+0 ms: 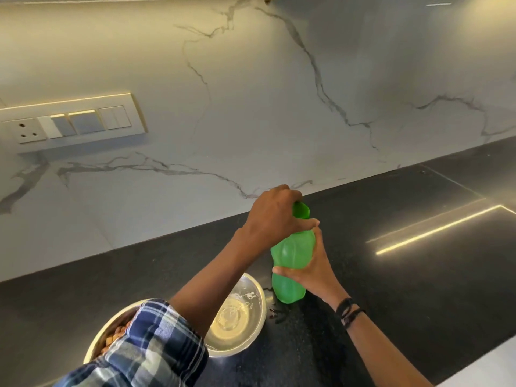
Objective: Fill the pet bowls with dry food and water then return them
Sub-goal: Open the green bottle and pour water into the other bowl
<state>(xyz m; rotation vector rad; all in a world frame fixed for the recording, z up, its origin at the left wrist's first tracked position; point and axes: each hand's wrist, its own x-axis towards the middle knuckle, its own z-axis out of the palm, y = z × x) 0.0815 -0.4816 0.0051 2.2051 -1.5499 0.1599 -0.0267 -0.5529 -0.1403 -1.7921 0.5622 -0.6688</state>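
Note:
A green plastic bottle [290, 263] stands upright on the black counter [405, 289]. My right hand [312, 266] grips its body from the right side. My left hand [276, 216] is closed over the bottle's green cap [302, 210]. Just left of the bottle sits a steel bowl [237, 317] holding clear water. Further left, another steel bowl [111, 333] with brown dry food is mostly hidden under my checked left sleeve.
A few water drops [275, 314] lie on the counter between the water bowl and the bottle. A marble backsplash with a switch and socket panel [72, 122] rises behind. The counter's pale front edge [485, 367] shows at the lower right.

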